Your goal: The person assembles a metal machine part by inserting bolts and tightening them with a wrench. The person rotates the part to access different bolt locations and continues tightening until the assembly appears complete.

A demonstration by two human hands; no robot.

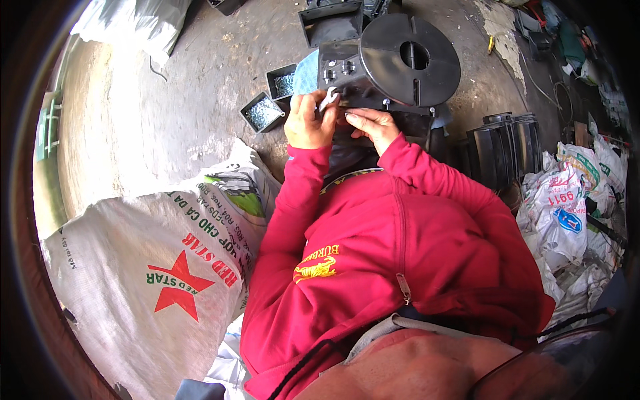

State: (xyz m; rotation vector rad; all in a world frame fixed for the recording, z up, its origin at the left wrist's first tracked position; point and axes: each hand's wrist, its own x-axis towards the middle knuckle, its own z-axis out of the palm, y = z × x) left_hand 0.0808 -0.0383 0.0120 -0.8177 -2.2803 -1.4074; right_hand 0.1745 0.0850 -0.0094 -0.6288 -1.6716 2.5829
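In front of me lies a black plastic assembly, a round disc (437,73) with a central hole and slots, joined to a boxy base (339,59) with metal fittings. My left hand (308,125) is closed round a silver open-end wrench (329,99), its jaw pointing up beside the base's near left corner. At the base's near edge, my right hand (375,127) has its thumb and fingers pinched together. Whatever they grip is too small or hidden to name. Bolts (386,103) stick out along the near edge, right of the hands.
Two small black bins (262,113) (283,81) of metal fasteners stand left of the assembly, beside a blue cloth (307,72). A large white woven sack (127,267) fills the left. Black ribbed parts (510,150) and plastic bags (557,210) lie at right. Another black tray (332,28) sits behind.
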